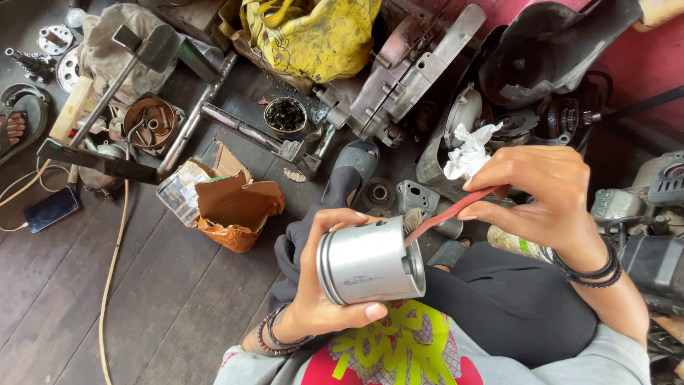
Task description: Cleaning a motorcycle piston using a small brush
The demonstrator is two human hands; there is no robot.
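Observation:
My left hand grips a silver metal piston lying on its side above my lap, its ringed crown to the left and its open skirt to the right. My right hand pinches the red handle of a small brush. The bristles touch the upper rim of the piston's open end. Dark bracelets circle both wrists.
The dark wooden floor is strewn with parts: a torn cardboard box, a hammer, a tin of dark bits, an engine casing, a white rag, a yellow bag and a phone at the left.

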